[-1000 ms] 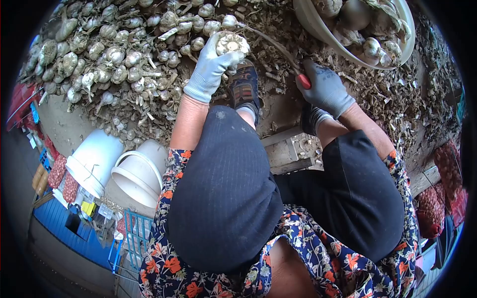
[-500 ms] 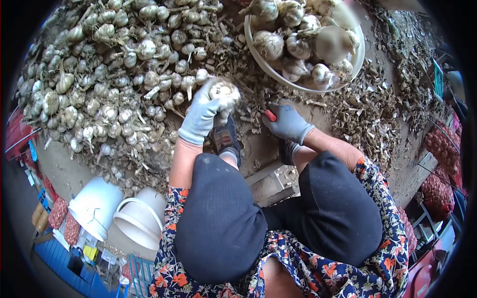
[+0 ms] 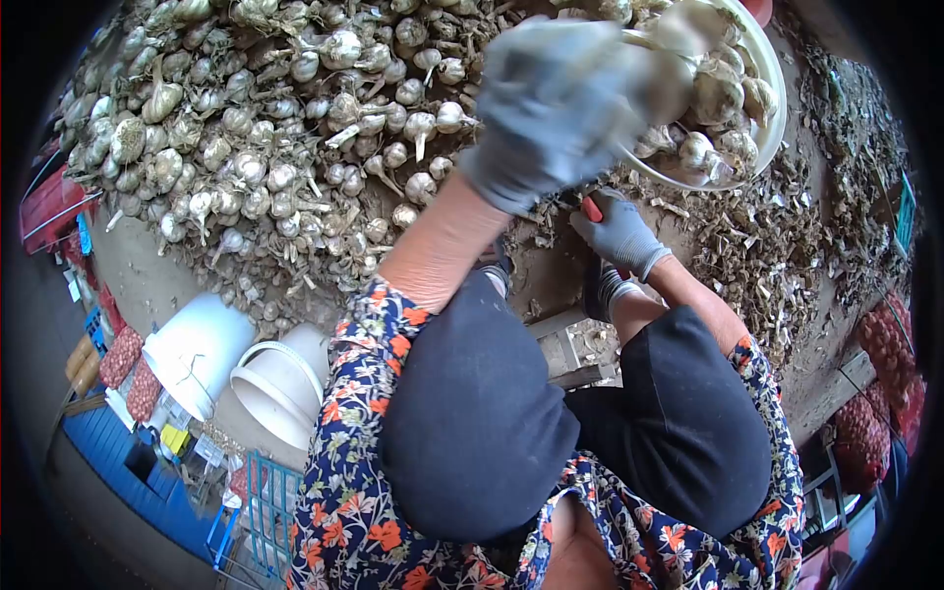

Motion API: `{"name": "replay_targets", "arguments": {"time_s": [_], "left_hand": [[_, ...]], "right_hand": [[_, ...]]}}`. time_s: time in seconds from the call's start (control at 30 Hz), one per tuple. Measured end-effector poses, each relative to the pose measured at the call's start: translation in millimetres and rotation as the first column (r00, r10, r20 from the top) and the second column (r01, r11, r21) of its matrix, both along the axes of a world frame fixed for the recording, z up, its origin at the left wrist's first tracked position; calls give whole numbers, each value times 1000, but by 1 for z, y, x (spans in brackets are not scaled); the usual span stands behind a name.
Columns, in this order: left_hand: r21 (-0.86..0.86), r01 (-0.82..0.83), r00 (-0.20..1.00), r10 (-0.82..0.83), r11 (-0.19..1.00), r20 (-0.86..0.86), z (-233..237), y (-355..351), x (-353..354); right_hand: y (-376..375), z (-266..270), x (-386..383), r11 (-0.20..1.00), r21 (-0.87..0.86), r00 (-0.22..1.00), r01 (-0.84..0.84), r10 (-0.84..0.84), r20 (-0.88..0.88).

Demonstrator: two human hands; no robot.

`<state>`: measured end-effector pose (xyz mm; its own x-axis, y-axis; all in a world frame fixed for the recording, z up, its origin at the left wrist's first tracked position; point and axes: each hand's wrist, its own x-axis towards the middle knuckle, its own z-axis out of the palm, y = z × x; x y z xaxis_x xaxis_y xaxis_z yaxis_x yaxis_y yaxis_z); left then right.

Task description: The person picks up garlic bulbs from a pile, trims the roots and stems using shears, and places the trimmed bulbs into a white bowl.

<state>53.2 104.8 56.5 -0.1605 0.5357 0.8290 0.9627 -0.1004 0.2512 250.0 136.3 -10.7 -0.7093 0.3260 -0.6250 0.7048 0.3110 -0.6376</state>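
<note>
Your left hand (image 3: 560, 98), in a grey knit glove, has swung up and to the right. Half a second ago it held a pale, papery garlic bulb low beside the heap. Now it hangs blurred over the left rim of the wide white plastic bowl (image 3: 775, 113) at the far right. A pale smear at its fingertips looks like that garlic bulb (image 3: 677, 54), just above the bulbs already lying in the bowl. The blur hides whether the grip is clenched on it or released, so you cannot tell.

Your right hand (image 3: 621, 234), also grey-gloved, stays low on the ground in front of your right knee. As before, its grip is clenched around the red-handled tool (image 3: 591, 208), with only the red end showing above the glove.

The big heap of dry, stalked garlic bulbs (image 3: 246, 147) fills the far left, and the two white plastic buckets (image 3: 197, 349) lie on their sides at the near left.
</note>
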Motion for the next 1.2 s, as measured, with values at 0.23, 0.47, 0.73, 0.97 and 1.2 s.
{"name": "replay_targets", "arguments": {"time_s": [0.23,0.47,0.73,0.97,1.2], "left_hand": [[-877,-114,890,440,467,118,-112,-100,-82],[-942,106,704,645,319,297,-112,-92,-71],[-890,292,673,586,350,451,-66,-101,-43],[-362,415,-111,441,835,891,-74,-127,-46],[239,55,-533,-174,969,828,-79,-143,-32]], "right_hand": [[2,-11,4,999,-27,997,-38,40,65],[-11,2,-18,973,-64,948,-223,232,217],[-14,19,-51,958,157,970,-240,228,89],[-5,21,-28,994,106,991,-19,33,-131],[-14,27,-24,947,117,948,-300,310,-77]]}}
